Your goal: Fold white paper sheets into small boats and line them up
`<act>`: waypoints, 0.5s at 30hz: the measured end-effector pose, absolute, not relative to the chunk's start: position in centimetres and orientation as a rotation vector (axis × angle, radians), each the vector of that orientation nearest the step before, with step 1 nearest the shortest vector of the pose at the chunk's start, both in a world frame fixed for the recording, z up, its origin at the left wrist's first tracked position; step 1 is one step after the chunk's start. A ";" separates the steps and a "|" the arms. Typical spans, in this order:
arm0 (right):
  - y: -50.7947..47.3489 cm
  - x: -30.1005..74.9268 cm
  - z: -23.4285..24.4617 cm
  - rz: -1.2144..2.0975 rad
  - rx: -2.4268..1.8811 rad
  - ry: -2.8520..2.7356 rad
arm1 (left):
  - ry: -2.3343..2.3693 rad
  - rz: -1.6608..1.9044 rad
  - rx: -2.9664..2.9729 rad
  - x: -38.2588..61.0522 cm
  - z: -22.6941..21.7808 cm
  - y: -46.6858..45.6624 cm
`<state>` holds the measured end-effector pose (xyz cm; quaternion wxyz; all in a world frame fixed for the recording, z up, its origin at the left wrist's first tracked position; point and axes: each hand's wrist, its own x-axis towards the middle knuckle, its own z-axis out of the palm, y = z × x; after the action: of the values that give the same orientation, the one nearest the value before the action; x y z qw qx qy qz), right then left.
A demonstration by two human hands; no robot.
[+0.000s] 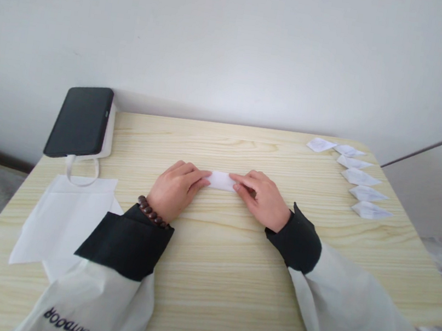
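While sheets (66,214) are lying left of the folded paper (221,181), the left hand (175,187) and right hand (265,198) are pinching it.

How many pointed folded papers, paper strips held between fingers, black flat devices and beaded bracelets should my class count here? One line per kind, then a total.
Pointed folded papers: 6
Paper strip: 1
Black flat device: 1
Beaded bracelet: 1
Total: 9
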<state>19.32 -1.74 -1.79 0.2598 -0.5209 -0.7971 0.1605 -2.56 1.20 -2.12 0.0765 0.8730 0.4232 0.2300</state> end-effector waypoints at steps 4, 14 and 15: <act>-1.8 19.2 -1.9 0.400 -1.413 -2.170 | 1.286 0.708 2.606 -2.7 -2.0 1.3; -1.9 19.0 -2.4 0.372 -1.380 -2.121 | 1.298 0.811 2.587 -2.4 -2.1 1.4; -1.9 19.0 -2.5 0.375 -1.382 -2.118 | 1.304 0.818 2.582 -2.4 -2.1 1.4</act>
<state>18.97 -1.91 -2.49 0.2884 -0.5177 -0.7932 0.1404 -2.44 1.41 -2.13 0.0677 0.8569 0.4330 0.2715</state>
